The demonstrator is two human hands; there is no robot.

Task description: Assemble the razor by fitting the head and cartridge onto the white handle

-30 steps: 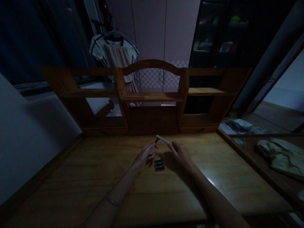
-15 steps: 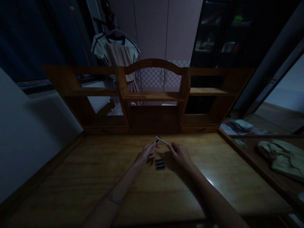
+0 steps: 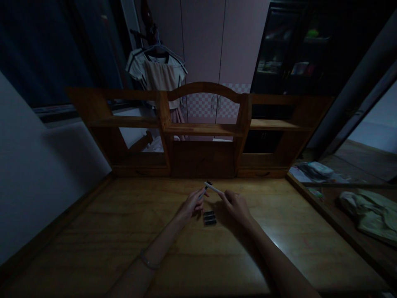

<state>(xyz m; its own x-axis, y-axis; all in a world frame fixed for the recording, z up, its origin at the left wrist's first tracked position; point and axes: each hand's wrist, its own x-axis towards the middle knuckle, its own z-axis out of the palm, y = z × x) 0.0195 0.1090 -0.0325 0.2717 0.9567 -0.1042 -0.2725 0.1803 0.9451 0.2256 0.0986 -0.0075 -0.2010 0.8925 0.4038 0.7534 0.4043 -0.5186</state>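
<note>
My left hand [image 3: 192, 203] is closed around a slim pale stick with a dark end [image 3: 202, 193], angled up to the right. My right hand [image 3: 237, 207] grips a white pen-like stick [image 3: 212, 187], which points up and left. The far parts of both sticks cross or meet in front of my hands; whether they touch I cannot tell. Just beyond them a small dark thing [image 3: 210, 182] shows, too dim to name. On the wooden desk, between my hands and slightly nearer me, lies a small case with three dark sections [image 3: 209, 218].
The wooden desk [image 3: 130, 236] has a shelf unit [image 3: 203, 129] along its back edge. A white wall [image 3: 62, 165] rises at the left. Beyond the right edge lie a pale crumpled cloth [image 3: 369, 211] and plastic bags [image 3: 316, 169]. Clothes [image 3: 159, 74] hang behind the shelves.
The whole view has shifted slightly, with the scene sitting a little lower and more to the right. Both hands keep nearly the same pose and hold the same sticks.
</note>
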